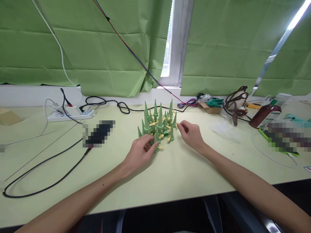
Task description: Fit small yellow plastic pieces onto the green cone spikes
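A tight cluster of green pointed cones (160,122) stands upright on the pale table, with small yellow tap-like pieces sticking out between them. At its front left, my left hand (139,150) has thumb and fingers closed around a green cone (156,137) low on the near edge. A yellow piece (161,147) juts out beside that thumb. On the right side, my right hand (191,134) pinches the end of a small yellow piece (176,125) next to a green cone (174,119). My fingers partly hide both held pieces.
Left of the cluster lie a blurred dark device (99,134) on a black cable and a white power strip (73,114). At the right are a clear plastic bag (224,129), a small cardboard box (210,108), a brown bottle (264,116) and a green-edged device (279,142). Green curtains (109,48) hang behind.
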